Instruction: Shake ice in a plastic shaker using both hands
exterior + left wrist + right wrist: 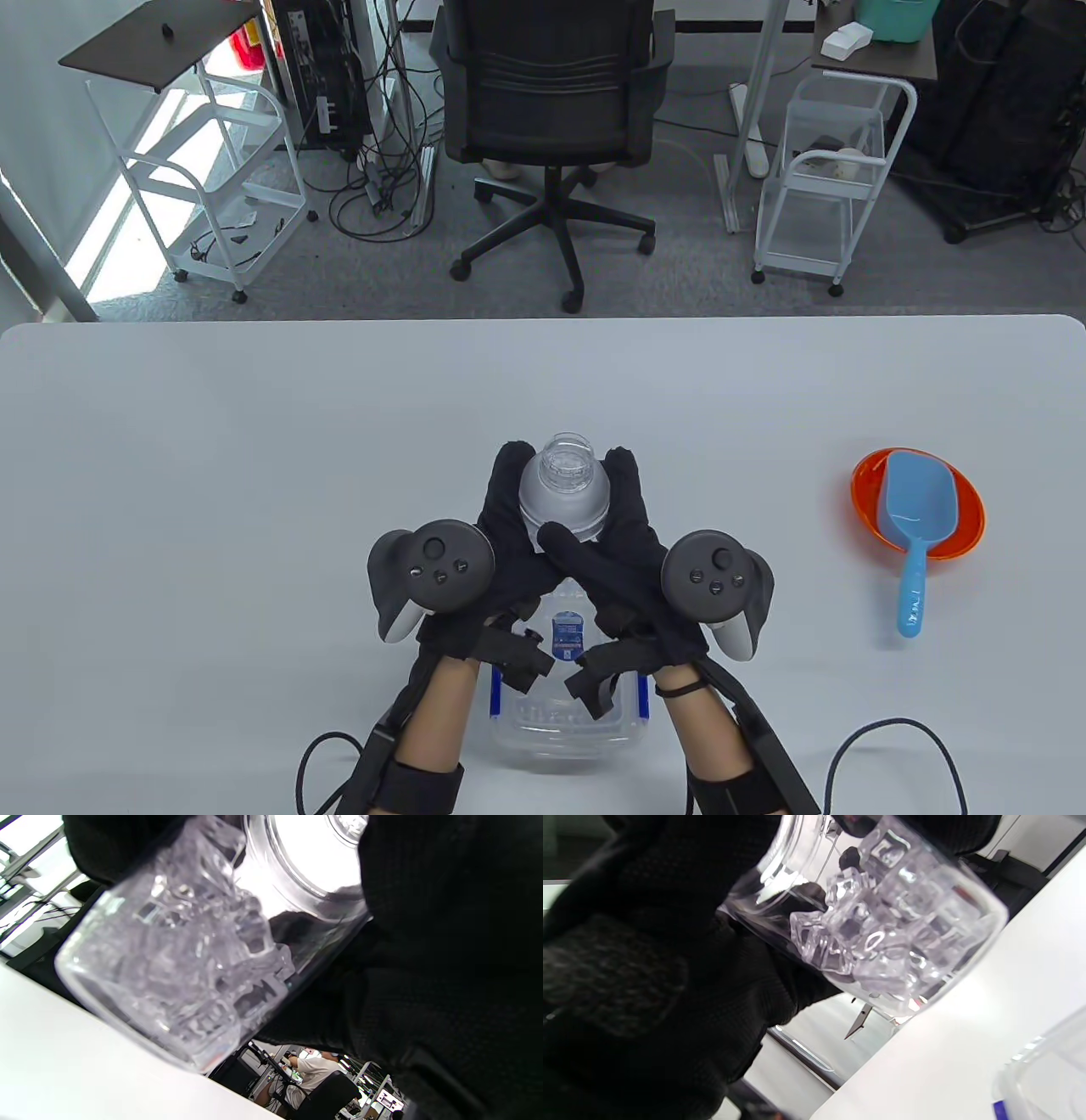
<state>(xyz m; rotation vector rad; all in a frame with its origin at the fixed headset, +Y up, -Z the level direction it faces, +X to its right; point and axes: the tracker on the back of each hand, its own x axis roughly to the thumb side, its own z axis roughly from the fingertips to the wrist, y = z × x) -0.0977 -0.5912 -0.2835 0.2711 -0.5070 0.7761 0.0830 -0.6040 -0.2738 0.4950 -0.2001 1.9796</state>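
Observation:
A clear plastic shaker [564, 497] with a domed lid and small cap is held above the table between both gloved hands. My left hand [501, 543] grips its left side and my right hand [624, 552] grips its right side, the right thumb lying across the front. Both wrist views show the shaker [178, 959] tilted, off the table, with several clear ice cubes [878, 938] piled in its lower end. The shaker [882, 921] body is partly hidden by the gloves.
A clear lidded container with blue clips [564, 705] lies on the white table [212, 509] under my wrists. An orange bowl [963, 518] holding a blue scoop [916, 526] stands at the right. An office chair and carts stand beyond the far edge.

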